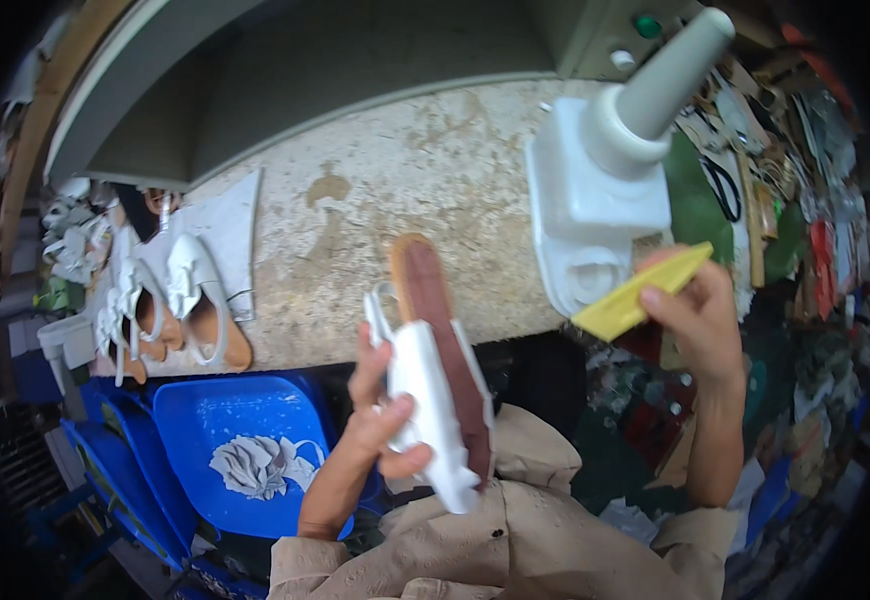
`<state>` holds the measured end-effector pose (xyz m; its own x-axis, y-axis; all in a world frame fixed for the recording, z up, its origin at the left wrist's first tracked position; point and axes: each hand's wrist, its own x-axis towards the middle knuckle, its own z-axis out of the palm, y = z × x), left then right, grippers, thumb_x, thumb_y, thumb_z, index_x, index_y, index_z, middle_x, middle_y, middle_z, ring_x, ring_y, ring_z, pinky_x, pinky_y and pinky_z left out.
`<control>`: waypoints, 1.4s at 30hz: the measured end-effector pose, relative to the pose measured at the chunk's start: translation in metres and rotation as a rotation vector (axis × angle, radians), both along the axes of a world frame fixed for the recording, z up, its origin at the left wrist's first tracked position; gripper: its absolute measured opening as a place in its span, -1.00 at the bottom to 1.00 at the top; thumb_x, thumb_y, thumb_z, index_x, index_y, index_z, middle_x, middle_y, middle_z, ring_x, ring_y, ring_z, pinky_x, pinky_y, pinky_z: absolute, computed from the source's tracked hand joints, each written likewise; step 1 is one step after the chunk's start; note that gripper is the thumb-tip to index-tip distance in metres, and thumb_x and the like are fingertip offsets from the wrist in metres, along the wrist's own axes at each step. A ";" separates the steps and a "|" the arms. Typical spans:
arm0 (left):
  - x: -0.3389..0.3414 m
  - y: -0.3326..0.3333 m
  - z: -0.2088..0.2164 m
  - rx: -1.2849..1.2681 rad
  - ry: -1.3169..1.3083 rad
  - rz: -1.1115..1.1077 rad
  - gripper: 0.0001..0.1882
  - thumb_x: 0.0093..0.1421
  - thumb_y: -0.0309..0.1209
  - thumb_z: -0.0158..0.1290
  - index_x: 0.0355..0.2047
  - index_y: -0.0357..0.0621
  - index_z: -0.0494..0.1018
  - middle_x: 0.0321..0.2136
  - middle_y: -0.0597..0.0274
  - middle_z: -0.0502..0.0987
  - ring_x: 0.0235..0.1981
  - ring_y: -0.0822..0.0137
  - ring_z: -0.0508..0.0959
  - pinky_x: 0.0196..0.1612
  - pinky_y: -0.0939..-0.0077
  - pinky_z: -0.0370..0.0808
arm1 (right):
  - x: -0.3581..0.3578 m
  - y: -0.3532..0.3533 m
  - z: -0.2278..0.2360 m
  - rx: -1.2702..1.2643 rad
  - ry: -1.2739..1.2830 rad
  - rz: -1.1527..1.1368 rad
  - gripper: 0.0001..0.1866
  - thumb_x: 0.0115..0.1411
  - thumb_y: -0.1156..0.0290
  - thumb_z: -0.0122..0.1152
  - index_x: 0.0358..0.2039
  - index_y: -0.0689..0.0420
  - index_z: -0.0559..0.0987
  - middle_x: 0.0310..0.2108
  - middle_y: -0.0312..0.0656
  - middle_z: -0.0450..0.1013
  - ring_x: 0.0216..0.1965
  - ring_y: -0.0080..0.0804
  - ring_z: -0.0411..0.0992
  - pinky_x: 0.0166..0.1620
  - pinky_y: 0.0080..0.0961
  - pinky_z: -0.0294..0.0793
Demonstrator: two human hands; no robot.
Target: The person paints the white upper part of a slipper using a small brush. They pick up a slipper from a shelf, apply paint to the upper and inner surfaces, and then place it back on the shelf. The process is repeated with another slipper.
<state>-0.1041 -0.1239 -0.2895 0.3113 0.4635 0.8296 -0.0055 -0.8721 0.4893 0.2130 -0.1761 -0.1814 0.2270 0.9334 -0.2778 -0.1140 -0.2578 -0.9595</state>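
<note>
Over my lap, my left hand [380,425] is closed round a sandal [423,400] with a white upper. Its dark brown sole face [451,365] with a tan end shows, tilted toward the bench's front edge. My right hand [700,315] pinches a flat yellow pad [645,298] between thumb and fingers; its exact kind is hard to tell. That pad is apart from the sandal and overlaps the base of a white plastic dispenser [595,190] with a grey conical top. A small round cup [595,278] sits in the dispenser's base.
Several white sandals [200,300] with tan insoles stand at the bench's left. The worn bench top [355,200] stretches behind the held sandal. A blue plastic chair [190,410] with crumpled grey material [255,465] is at lower left. Tools and scraps [755,170] crowd the right side.
</note>
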 end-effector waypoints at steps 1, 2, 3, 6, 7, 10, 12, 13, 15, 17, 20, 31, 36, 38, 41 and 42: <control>0.004 -0.002 0.001 0.004 0.000 -0.008 -0.45 0.16 -0.10 0.11 0.15 0.57 0.22 0.27 0.01 0.11 0.28 -0.31 0.16 0.31 -0.41 0.03 | -0.017 -0.003 0.000 0.063 0.044 -0.057 -0.73 0.16 0.56 0.26 -0.12 0.32 0.50 -0.29 -0.19 0.52 -0.31 -0.58 0.50 -0.22 -0.67 0.50; 0.006 0.002 0.005 0.126 0.035 0.001 -0.41 0.11 -0.13 0.17 0.13 0.57 0.21 0.20 0.14 0.13 0.24 -0.24 0.21 0.28 -0.45 0.07 | -0.037 -0.002 0.002 0.135 0.111 -0.102 -0.72 0.17 0.57 0.25 -0.10 0.32 0.50 -0.28 -0.20 0.51 -0.28 -0.59 0.48 -0.21 -0.69 0.47; 0.008 0.006 0.008 0.248 0.062 0.009 -0.36 0.06 -0.16 0.23 0.11 0.57 0.19 0.13 0.27 0.16 0.20 -0.18 0.26 0.26 -0.50 0.10 | -0.055 -0.001 0.004 0.181 0.137 -0.158 -0.71 0.17 0.58 0.25 -0.09 0.32 0.49 -0.27 -0.21 0.50 -0.27 -0.60 0.47 -0.20 -0.70 0.45; 0.014 0.002 0.009 0.438 0.011 0.067 -0.34 0.03 -0.19 0.25 0.11 0.52 0.19 0.07 0.43 0.17 0.16 -0.02 0.32 0.25 -0.48 0.14 | -0.093 0.002 0.012 0.297 0.060 -0.255 -0.69 0.17 0.60 0.25 -0.07 0.34 0.48 -0.27 -0.22 0.49 -0.27 -0.65 0.44 -0.22 -0.73 0.41; 0.015 0.001 0.011 0.479 0.009 0.070 -0.33 0.02 -0.20 0.25 0.11 0.50 0.19 0.05 0.48 0.18 0.14 0.03 0.34 0.25 -0.48 0.16 | -0.098 -0.003 0.009 0.335 0.043 -0.245 -0.71 0.17 0.62 0.24 -0.09 0.34 0.47 -0.27 -0.21 0.49 -0.28 -0.64 0.44 -0.23 -0.73 0.40; 0.008 0.014 0.026 0.616 0.080 0.038 -0.35 0.03 -0.23 0.22 0.11 0.48 0.20 0.07 0.54 0.19 0.15 0.14 0.34 0.23 -0.44 0.20 | -0.099 -0.009 0.010 0.406 0.129 -0.287 -0.73 0.18 0.62 0.21 -0.10 0.33 0.46 -0.28 -0.21 0.49 -0.29 -0.63 0.44 -0.22 -0.72 0.40; 0.001 0.025 0.035 0.728 0.154 0.007 -0.36 0.03 -0.24 0.20 0.11 0.48 0.20 0.09 0.58 0.20 0.16 0.20 0.34 0.23 -0.41 0.22 | -0.099 -0.006 0.015 0.410 0.127 -0.327 -0.71 0.18 0.61 0.20 -0.08 0.34 0.44 -0.29 -0.18 0.49 -0.31 -0.60 0.45 -0.20 -0.68 0.42; -0.002 0.029 0.037 0.787 0.183 -0.003 -0.37 0.04 -0.25 0.19 0.11 0.47 0.21 0.10 0.60 0.20 0.17 0.23 0.34 0.23 -0.39 0.22 | -0.101 -0.001 0.019 0.409 0.134 -0.349 -0.71 0.17 0.61 0.20 -0.08 0.35 0.44 -0.29 -0.17 0.49 -0.31 -0.59 0.45 -0.20 -0.67 0.42; -0.004 0.031 0.043 0.823 0.229 -0.029 -0.42 0.08 -0.23 0.15 0.11 0.46 0.22 0.11 0.63 0.21 0.19 0.28 0.33 0.25 -0.33 0.21 | -0.103 0.001 0.022 0.406 0.136 -0.383 -0.70 0.18 0.61 0.20 -0.07 0.35 0.43 -0.29 -0.15 0.50 -0.32 -0.57 0.46 -0.19 -0.65 0.44; -0.008 0.033 0.050 0.852 0.280 -0.062 -0.46 0.11 -0.22 0.12 0.10 0.46 0.23 0.12 0.66 0.21 0.21 0.32 0.32 0.27 -0.29 0.20 | -0.101 -0.003 0.019 0.401 0.125 -0.408 -0.70 0.18 0.61 0.19 -0.07 0.36 0.43 -0.29 -0.12 0.50 -0.31 -0.53 0.48 -0.19 -0.62 0.46; -0.013 0.033 0.052 0.868 0.354 -0.098 -0.48 0.15 -0.21 0.09 0.12 0.43 0.22 0.13 0.67 0.20 0.22 0.39 0.31 0.29 -0.21 0.21 | -0.103 -0.005 0.027 0.396 0.125 -0.389 -0.71 0.18 0.61 0.19 -0.08 0.36 0.43 -0.30 -0.10 0.51 -0.32 -0.50 0.51 -0.19 -0.60 0.48; -0.019 0.027 0.059 0.833 0.406 -0.139 -0.43 0.11 -0.35 0.16 0.10 0.39 0.23 0.13 0.68 0.20 0.23 0.43 0.31 0.20 0.02 0.34 | -0.103 -0.028 0.031 0.406 0.021 -0.341 -0.73 0.16 0.63 0.21 -0.11 0.36 0.45 -0.35 -0.09 0.51 -0.37 -0.54 0.50 -0.26 -0.64 0.47; -0.017 0.026 0.060 0.841 0.387 -0.129 -0.44 0.10 -0.36 0.15 0.09 0.40 0.24 0.13 0.68 0.20 0.22 0.43 0.32 0.19 0.04 0.36 | -0.099 -0.041 0.022 0.497 -0.020 -0.285 -0.76 0.15 0.66 0.22 -0.16 0.31 0.44 -0.39 -0.05 0.50 -0.43 -0.53 0.44 -0.37 -0.64 0.41; -0.016 0.025 0.061 0.834 0.383 -0.136 -0.46 0.11 -0.34 0.14 0.08 0.40 0.24 0.12 0.68 0.21 0.22 0.43 0.32 0.19 0.04 0.36 | -0.101 -0.038 0.023 0.585 0.015 -0.240 -0.77 0.14 0.67 0.21 -0.19 0.29 0.44 -0.42 -0.03 0.49 -0.46 -0.48 0.43 -0.40 -0.62 0.38; -0.016 0.023 0.062 0.802 0.371 -0.147 -0.48 0.12 -0.32 0.13 0.08 0.39 0.25 0.12 0.67 0.22 0.21 0.43 0.33 0.20 0.03 0.37 | -0.100 -0.036 0.020 0.670 -0.091 -0.201 -0.77 0.14 0.63 0.26 -0.21 0.25 0.44 -0.46 0.04 0.52 -0.46 -0.33 0.48 -0.40 -0.56 0.43; -0.016 0.023 0.063 0.805 0.370 -0.148 -0.49 0.13 -0.31 0.13 0.08 0.38 0.26 0.12 0.67 0.23 0.20 0.42 0.34 0.20 0.02 0.36 | -0.099 -0.035 0.019 0.700 -0.126 -0.182 -0.77 0.14 0.61 0.28 -0.21 0.24 0.45 -0.46 0.04 0.53 -0.46 -0.32 0.50 -0.40 -0.55 0.44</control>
<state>-0.1199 -0.1009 -0.2269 0.6335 -0.2812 0.7209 -0.1089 -0.9548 -0.2767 0.1140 -0.2112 -0.1624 0.3865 0.8270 0.4082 0.0254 0.4329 -0.9011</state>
